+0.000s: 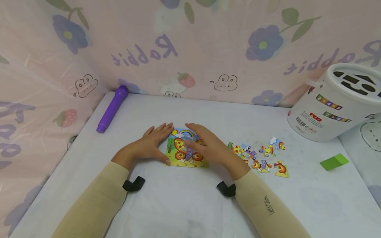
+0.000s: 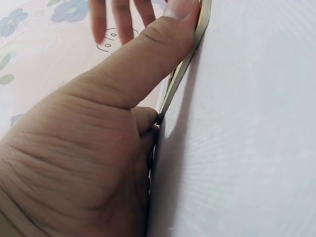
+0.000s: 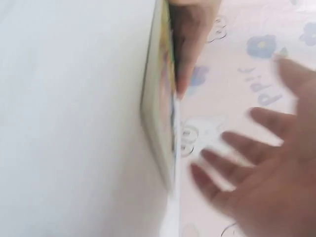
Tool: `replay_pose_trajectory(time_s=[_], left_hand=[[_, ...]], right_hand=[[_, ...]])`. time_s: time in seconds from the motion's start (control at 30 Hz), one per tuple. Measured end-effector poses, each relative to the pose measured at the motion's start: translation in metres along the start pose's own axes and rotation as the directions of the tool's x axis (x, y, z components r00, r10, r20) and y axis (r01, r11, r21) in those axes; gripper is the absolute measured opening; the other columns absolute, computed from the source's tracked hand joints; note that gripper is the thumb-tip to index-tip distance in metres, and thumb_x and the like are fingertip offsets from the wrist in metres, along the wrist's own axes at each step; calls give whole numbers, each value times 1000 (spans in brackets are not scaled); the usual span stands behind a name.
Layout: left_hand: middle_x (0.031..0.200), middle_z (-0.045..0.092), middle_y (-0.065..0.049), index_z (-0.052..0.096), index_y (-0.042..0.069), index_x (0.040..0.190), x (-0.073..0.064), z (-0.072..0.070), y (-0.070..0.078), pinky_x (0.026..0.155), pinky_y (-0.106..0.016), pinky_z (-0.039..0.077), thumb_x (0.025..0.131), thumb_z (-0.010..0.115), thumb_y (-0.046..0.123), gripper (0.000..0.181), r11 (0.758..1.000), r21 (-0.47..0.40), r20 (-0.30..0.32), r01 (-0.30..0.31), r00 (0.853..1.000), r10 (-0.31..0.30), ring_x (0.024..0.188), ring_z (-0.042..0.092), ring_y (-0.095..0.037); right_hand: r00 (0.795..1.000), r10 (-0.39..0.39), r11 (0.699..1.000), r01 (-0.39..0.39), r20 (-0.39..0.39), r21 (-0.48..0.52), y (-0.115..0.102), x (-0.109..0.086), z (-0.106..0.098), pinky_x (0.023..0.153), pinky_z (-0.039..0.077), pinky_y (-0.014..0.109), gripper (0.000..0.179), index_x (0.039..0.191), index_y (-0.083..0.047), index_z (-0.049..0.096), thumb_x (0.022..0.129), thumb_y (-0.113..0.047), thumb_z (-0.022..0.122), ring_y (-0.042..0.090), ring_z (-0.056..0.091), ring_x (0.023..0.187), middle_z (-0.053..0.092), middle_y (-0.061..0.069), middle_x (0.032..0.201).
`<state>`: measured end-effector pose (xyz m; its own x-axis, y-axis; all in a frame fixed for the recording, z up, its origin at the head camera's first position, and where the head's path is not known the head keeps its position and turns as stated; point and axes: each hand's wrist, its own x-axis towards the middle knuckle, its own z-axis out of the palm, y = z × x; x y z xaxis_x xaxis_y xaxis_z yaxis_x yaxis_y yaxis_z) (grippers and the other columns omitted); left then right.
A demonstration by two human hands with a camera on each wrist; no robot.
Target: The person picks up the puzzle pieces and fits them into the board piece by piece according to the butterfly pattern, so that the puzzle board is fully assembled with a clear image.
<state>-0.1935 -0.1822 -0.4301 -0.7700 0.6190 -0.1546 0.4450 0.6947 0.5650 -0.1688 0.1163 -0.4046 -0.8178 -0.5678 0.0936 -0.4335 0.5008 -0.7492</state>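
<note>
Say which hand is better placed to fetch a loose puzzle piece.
Probably the right hand: the loose pieces lie on its side, while the left hand touches the butterfly board.

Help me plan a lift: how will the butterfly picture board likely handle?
The butterfly picture board probably stays stiff, given its even, solid edge. Small and slim, it is likely light; flat-shaped, it seems unlikely to roll.

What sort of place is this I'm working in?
Probably a children's play corner, possibly staged: pink, flower-and-rabbit-printed sheeting backs a flat white tabletop bearing small, colourful, loose jigsaw pieces and a white cylindrical shape-sorter bucket.
</note>
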Motion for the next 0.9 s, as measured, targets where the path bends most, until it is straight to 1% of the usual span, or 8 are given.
replay_pose_trajectory(time_s=[0.13,0.27,0.43,0.57,0.67,0.73,0.83,0.9], left_hand=[[182,5,-3,17,8,175,0,1,0,128,-55,-12,71,97,63,142,1000,-2,-2,5,1000,-5,166,-4,-26],[182,4,-2,17,8,175,0,2,0,128,-55,-12,71,97,62,142,1000,1,5,14,1000,-14,166,-5,-25],[182,3,-1,16,9,175,0,2,0,129,-53,-13,72,97,63,142,1000,2,9,22,1000,-22,166,-6,-24],[182,3,-1,16,9,176,-1,2,-1,129,-53,-13,71,97,65,144,1000,5,7,21,1000,-21,166,-5,-24],[182,3,-1,16,9,176,-1,2,-1,129,-52,-13,70,97,64,144,1000,6,2,22,1000,-22,166,-5,-23],[182,4,-1,16,9,175,-1,2,0,129,-51,-13,70,97,63,143,1000,3,0,23,1000,-23,166,-5,-23],[182,4,-1,16,9,175,0,2,0,129,-51,-13,70,97,63,143,1000,6,-1,21,1000,-21,166,-5,-23],[182,4,-1,16,9,175,0,1,1,129,-51,-13,70,98,62,143,1000,4,0,21,1000,-21,166,-5,-23]], right_hand=[[995,-16,982,35,-99,185,-2,-11,-15,112,49,55,59,168,-16,44,114,-33,59,33,51,146,49,8,165],[988,-7,944,57,-153,325,1,-28,-31,107,51,55,51,166,-13,43,117,-27,49,37,58,137,56,11,157],[982,8,914,70,-190,400,12,-54,-52,102,53,42,50,165,-12,43,120,-31,37,35,61,131,58,13,152],[974,17,892,88,-228,442,22,-76,-70,101,52,36,54,166,-12,41,120,-39,32,40,58,132,55,20,152],[961,15,856,130,-275,500,30,-91,-83,103,51,37,57,165,-7,40,120,-39,32,41,56,132,53,26,151],[950,25,826,156,-311,542,37,-101,-93,103,51,37,58,165,-5,41,120,-39,33,39,57,132,54,25,151],[936,22,765,211,-352,609,51,-115,-108,104,50,38,60,165,-1,39,119,-40,34,34,57,132,55,23,151],[921,48,739,227,-387,634,59,-123,-116,103,49,38,64,164,0,39,118,-45,37,33,57,132,56,22,151]])
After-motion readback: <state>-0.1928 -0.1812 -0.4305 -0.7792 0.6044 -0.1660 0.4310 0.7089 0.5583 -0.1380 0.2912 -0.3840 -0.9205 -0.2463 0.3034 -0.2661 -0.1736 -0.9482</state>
